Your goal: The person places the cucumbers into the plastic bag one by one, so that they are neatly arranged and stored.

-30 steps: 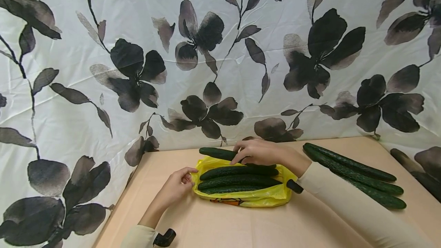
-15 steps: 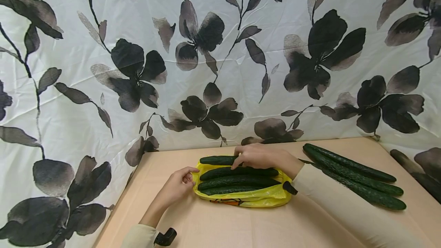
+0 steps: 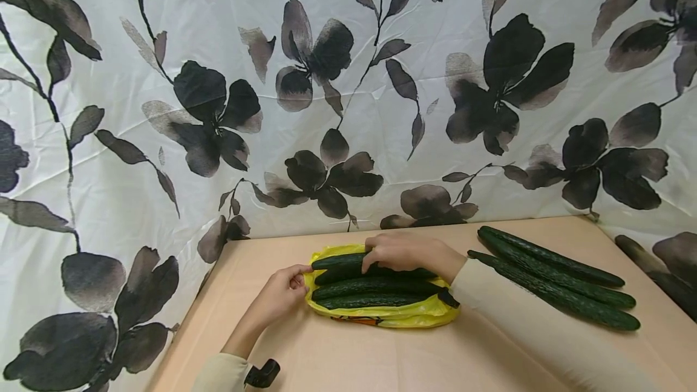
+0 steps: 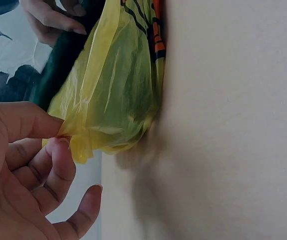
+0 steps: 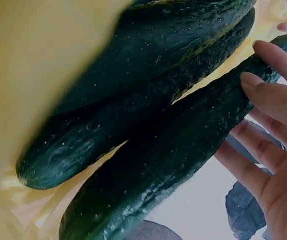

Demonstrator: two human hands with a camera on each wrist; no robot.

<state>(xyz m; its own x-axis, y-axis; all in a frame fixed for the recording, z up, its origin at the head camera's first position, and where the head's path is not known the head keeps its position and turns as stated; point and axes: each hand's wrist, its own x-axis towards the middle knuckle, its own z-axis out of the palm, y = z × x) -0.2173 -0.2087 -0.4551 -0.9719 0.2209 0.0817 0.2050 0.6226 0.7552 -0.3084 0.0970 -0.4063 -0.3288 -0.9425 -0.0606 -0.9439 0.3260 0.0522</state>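
A yellow plastic bag [image 3: 392,319] lies on the table with its mouth facing up and several dark green cucumbers [image 3: 376,287] side by side in it. My left hand [image 3: 284,290] pinches the bag's left edge between thumb and forefinger; the left wrist view shows the gathered yellow film [image 4: 81,142] there. My right hand [image 3: 403,253] holds another cucumber [image 5: 178,145] at the bag's far side, thumb and fingers around it. Its left end reaches the bag's left rim, near my left fingertips. In the right wrist view it lies alongside the bagged cucumbers [image 5: 133,100].
To the right, several long cucumbers [image 3: 561,277] lie together on the peach-coloured table [image 3: 348,362], partly behind my right sleeve [image 3: 523,319]. A white cloth [image 3: 403,156] with dark flowers hangs behind the table's back edge.
My right hand has brought its cucumber down and toward me, from above the bag's far edge into the bag's mouth. My left hand keeps its pinch on the bag.
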